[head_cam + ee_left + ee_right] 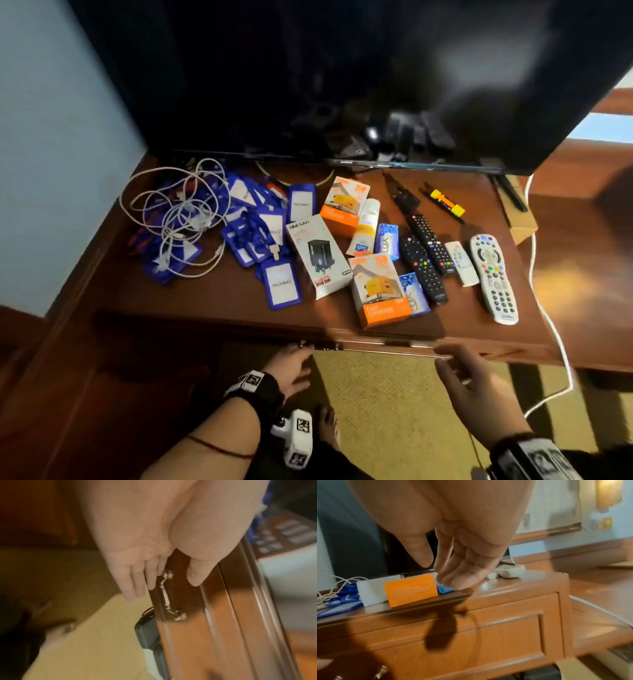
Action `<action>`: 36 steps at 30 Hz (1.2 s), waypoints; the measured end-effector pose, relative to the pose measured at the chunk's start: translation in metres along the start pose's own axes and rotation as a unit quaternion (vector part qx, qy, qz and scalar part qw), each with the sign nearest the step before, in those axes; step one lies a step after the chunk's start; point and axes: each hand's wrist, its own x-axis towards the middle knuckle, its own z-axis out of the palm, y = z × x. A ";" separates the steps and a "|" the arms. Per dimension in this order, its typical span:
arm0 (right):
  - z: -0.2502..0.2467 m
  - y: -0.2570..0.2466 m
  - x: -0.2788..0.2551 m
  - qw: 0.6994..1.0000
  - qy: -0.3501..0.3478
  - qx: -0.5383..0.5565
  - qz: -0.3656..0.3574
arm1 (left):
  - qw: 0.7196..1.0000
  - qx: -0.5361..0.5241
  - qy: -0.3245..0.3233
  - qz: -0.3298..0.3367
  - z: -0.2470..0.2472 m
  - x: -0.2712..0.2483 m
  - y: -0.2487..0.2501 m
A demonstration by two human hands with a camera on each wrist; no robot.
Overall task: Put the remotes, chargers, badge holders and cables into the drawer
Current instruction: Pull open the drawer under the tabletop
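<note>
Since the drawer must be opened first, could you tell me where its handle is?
In the left wrist view the brass handle sits mid-frame on the drawer front, just beside the left hand's fingertips.

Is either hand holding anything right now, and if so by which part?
Nothing is held. The left hand reaches with straight fingers beside the drawer handle; the right hand hangs open.

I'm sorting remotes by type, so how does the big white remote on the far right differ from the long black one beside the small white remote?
The white remote is pale grey-white, wide, with a rounded top; the black remote is dark, slim and straight-sided. The white one lies apart near the desk's right edge; the black one sits close against another black remote. Both lie flat, face up.
</note>
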 end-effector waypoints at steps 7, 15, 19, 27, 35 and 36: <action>0.017 -0.009 0.035 0.992 0.025 -0.112 -0.056 | 0.994 -0.105 0.012 -0.012 0.002 0.032 -0.004; 0.032 -0.003 0.053 0.974 -0.030 -0.218 0.058 | 0.997 -0.063 0.044 -0.008 0.000 0.044 -0.011; 0.037 0.002 0.060 0.974 -0.034 -0.217 0.056 | 0.995 -0.084 0.052 0.007 0.002 0.048 -0.010; 0.035 0.013 0.067 0.978 -0.019 -0.209 0.022 | 0.995 -0.014 0.088 0.034 -0.004 0.046 -0.021; 0.036 0.023 0.068 0.978 0.000 -0.208 -0.002 | 0.995 0.003 0.104 -0.002 -0.022 0.034 -0.070; 0.037 0.023 0.067 0.979 0.006 -0.205 -0.009 | 0.995 0.008 0.103 -0.004 -0.024 0.031 -0.075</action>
